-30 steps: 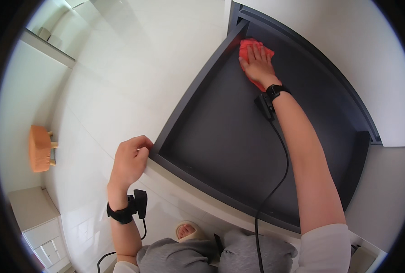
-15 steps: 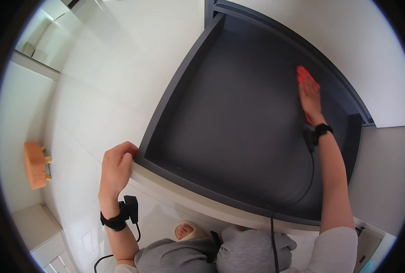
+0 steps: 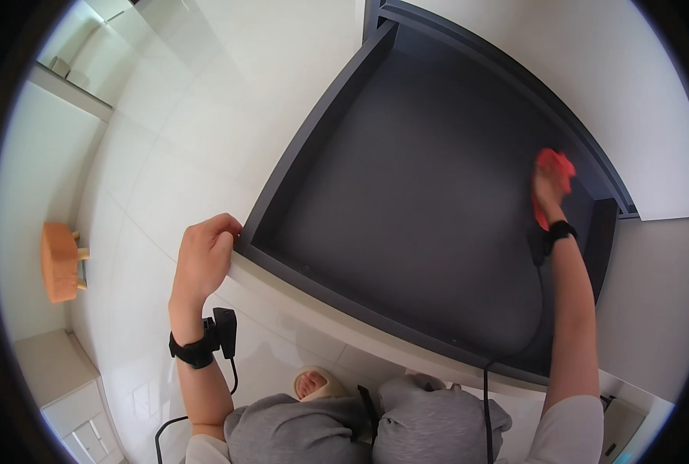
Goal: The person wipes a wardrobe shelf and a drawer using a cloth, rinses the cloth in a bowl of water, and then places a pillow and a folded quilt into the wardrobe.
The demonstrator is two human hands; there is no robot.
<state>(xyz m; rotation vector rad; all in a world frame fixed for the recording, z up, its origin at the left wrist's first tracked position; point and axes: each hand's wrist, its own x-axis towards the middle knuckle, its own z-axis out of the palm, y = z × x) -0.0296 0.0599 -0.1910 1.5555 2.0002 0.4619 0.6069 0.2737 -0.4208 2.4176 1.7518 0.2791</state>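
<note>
A dark grey drawer (image 3: 391,178), pulled out, shows a bare bottom and a light front panel. At its near left corner my left hand (image 3: 207,251) is closed, fingers curled over the outer edge. My right hand (image 3: 548,190) is inside, near the back right, pressing a red cloth (image 3: 546,164) down on the drawer bottom. The cloth shows past the fingertips and along both sides of the hand. Motion blurs the fingers and cloth somewhat.
White cabinet faces (image 3: 592,93) rise behind and to the right of the drawer. An orange stool (image 3: 59,261) stands far left on pale glossy floor tiles (image 3: 174,139). A black cable (image 3: 541,309) trails from my right wrist over the drawer front.
My right hand has slid the red cloth to the right and nearer to me, toward the drawer's right side. My left hand stays on the corner.
</note>
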